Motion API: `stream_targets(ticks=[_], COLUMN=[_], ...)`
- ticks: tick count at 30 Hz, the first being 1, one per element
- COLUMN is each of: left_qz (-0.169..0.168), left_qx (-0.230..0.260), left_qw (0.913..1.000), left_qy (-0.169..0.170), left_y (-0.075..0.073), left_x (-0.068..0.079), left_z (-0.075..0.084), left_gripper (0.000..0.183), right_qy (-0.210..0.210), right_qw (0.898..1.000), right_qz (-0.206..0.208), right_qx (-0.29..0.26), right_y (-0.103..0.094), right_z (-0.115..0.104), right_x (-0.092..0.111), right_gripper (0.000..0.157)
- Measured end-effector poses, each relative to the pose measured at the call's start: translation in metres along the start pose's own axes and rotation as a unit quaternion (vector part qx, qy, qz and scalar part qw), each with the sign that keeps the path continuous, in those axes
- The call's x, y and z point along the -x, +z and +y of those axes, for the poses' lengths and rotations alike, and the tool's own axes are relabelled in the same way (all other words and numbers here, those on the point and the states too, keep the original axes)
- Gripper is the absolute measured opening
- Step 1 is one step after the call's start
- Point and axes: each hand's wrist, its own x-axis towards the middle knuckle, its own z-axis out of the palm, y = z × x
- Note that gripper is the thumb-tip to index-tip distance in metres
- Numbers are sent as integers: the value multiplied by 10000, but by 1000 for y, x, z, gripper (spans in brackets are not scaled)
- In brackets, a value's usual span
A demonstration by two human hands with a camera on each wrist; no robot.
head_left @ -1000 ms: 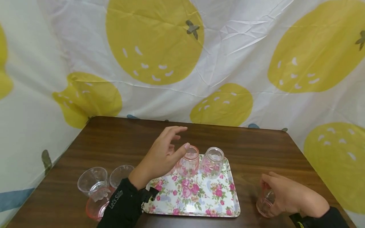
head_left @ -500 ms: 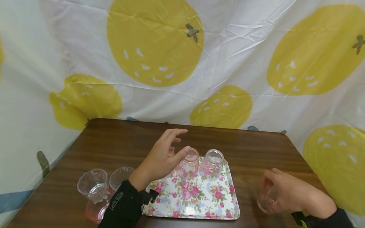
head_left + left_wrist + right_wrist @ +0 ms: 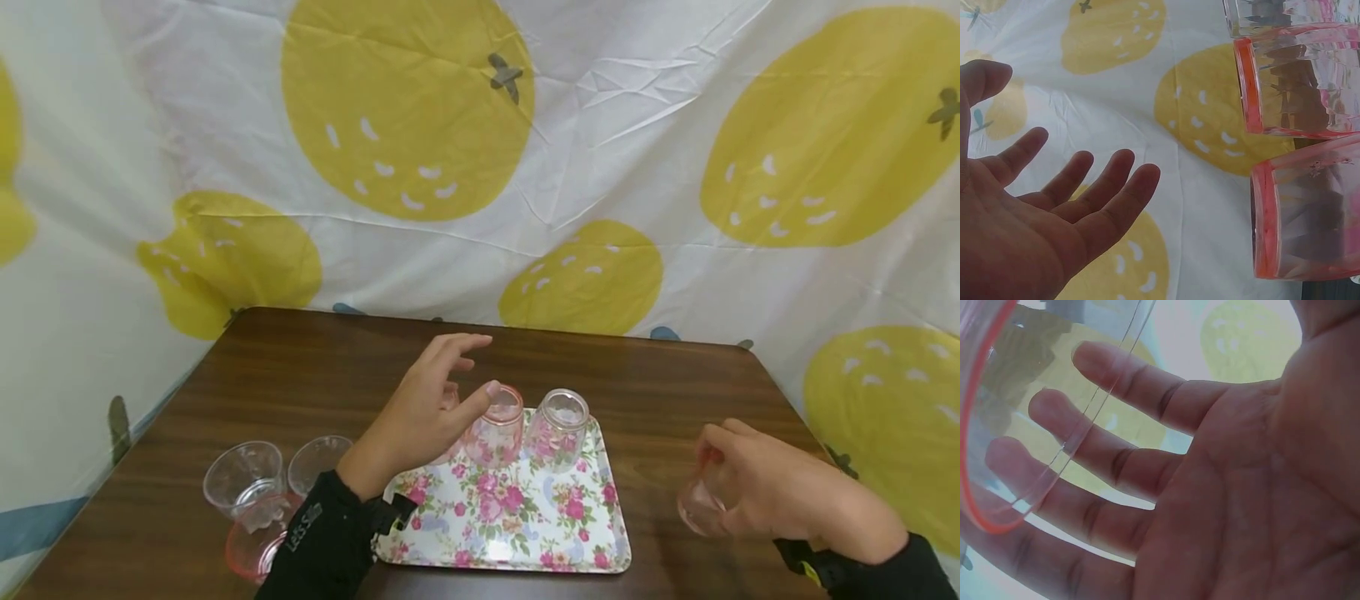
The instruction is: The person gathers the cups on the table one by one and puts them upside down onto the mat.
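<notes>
My right hand [image 3: 787, 492] grips a clear glass [image 3: 699, 510] to the right of the tray. The glass is tilted, and its pink-orange ring [image 3: 967, 419] shows in the right wrist view, fingers seen through its wall. My left hand [image 3: 420, 408] hovers over the tray's left side, fingers loosely spread and holding nothing. On the flowered tray [image 3: 517, 550] a pink-tinted glass [image 3: 495, 442] and a clear glass [image 3: 557, 433] stand upside down. Another pink glass [image 3: 1310, 219] is mostly hidden behind the left hand in the head view but plain in the left wrist view.
Left of the tray, beside my left sleeve [image 3: 318, 533], stand two clear glasses, one wide-mouthed glass [image 3: 242, 479] and one partly covered glass [image 3: 311, 462], with a pink glass [image 3: 243, 546] in front. A fruit-print cloth [image 3: 585, 167] hangs behind the brown table [image 3: 337, 358].
My right hand has risen and moved slightly away from me with the glass, which now tilts more. My left hand, the tray and the other glasses have stayed put.
</notes>
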Motion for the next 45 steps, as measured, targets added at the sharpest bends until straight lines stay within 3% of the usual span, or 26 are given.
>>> stream_targets(ticks=[12,19,25,34,45], left_qz=[33,9,8,40,61], left_qx=[20,-43,-18,-4,-5], left_qw=[10000,10000,9999,9999,9999], left_qy=[-9,-69,-123,-129,-97], left_y=[-2,-4,-5,-6,-5], left_x=[0,1,1,2,2], left_z=[2,2,4,6,5], left_gripper=[52,52,52,52,51], right_qy=[-309,-733,-782,-722,-1120], right_qw=[9985,9929,9879,9877,9747], right_qz=[426,906,1314,1375,1929], right_qx=[113,233,271,159,163], right_y=[-14,-19,-25,-31,-32], right_z=[-12,-19,-27,-33,-40], right_x=[6,9,12,12,9], right_gripper=[49,47,45,51,48])
